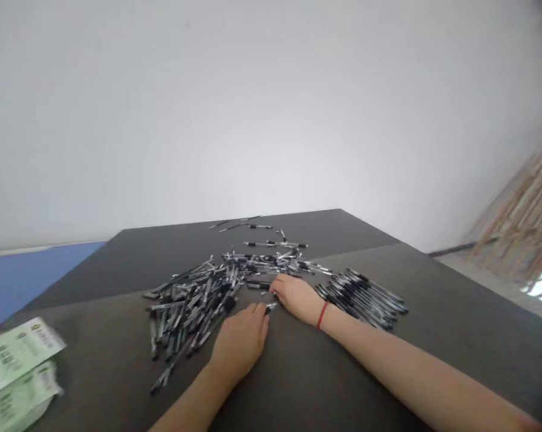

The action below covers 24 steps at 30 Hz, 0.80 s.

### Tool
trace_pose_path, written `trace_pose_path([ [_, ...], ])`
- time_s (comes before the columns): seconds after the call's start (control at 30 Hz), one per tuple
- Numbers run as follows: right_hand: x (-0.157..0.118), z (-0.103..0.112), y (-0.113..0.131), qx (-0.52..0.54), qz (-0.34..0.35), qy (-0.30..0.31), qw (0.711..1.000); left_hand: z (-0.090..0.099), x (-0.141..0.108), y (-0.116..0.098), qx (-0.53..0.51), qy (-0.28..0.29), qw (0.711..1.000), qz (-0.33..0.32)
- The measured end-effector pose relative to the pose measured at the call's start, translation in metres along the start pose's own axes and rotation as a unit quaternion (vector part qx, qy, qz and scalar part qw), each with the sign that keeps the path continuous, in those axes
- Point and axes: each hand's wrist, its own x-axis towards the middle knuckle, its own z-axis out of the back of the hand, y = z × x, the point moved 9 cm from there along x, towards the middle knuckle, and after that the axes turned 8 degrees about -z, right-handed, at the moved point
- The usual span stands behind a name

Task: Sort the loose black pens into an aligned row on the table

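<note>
My left hand (243, 336) is closed around a pen (271, 307), whose clear end with a dark part sticks out past the fingers. Just ahead and to the right, my right hand (298, 297) has its fingertips pressed together low over the table. A small pale piece shows beside them, but what they pinch is hidden. A jumbled heap of clear and black pens (194, 306) spreads to the left and beyond both hands. Right of my right wrist, which wears a red cord, lies a group of pens (363, 300) side by side.
The dark table (163, 243) reaches back to a white wall. A few loose pens (259, 227) lie near its far edge. Green and white printed packets (19, 360) rest at the left. Beyond the right edge stands a blurred rack of thin wooden sticks (529, 204).
</note>
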Motion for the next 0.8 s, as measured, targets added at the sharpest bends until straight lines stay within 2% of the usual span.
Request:
trace_pose_path([
  [0.2, 0.000, -0.004, -0.004, -0.007, -0.011, 0.001, 1.000, 0.006, -0.003, 0.007, -0.009, -0.032, 0.999, 0.014],
  [0.4, 0.002, 0.005, -0.015, -0.032, -0.038, -0.010, 0.999, 0.003, -0.003, -0.017, -0.059, 0.012, 0.996, -0.058],
  [0.57, 0.019, 0.009, -0.018, -0.055, -0.052, 0.003, 0.997, 0.005, -0.003, -0.018, -0.067, 0.010, 0.996, -0.055],
  [0.8, 0.046, 0.003, -0.010, -0.083, -0.048, 0.039, 0.995, 0.006, -0.003, -0.018, -0.066, 0.012, 0.996, -0.057],
])
